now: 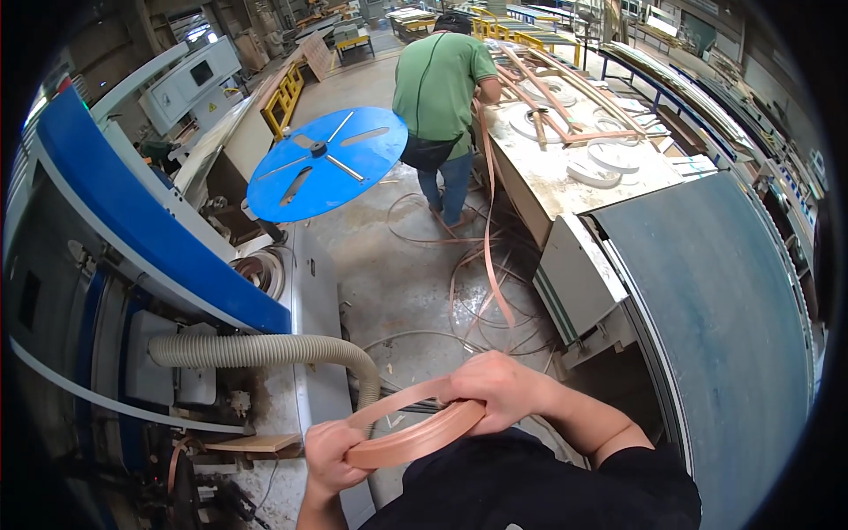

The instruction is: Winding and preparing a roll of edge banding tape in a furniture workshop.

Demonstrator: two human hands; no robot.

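A coil of pinkish-brown edge banding is held low in front of my body, wound in several layers into a ring. My left hand is closed around its left side. My right hand grips the right side, fingers wrapped over the band. Between my hands, the far part of the ring stands a little apart from the thicker near part. Beyond my hands, a long loose strip of similar banding runs down from beside a co-worker to the floor, where more loops lie tangled.
To my left stands a machine with a blue-edged cover, a ribbed hose and a round blue reel disc. A dark conveyor belt lies to my right. Past it, a worktable bears white coils, a hammer and wooden frames.
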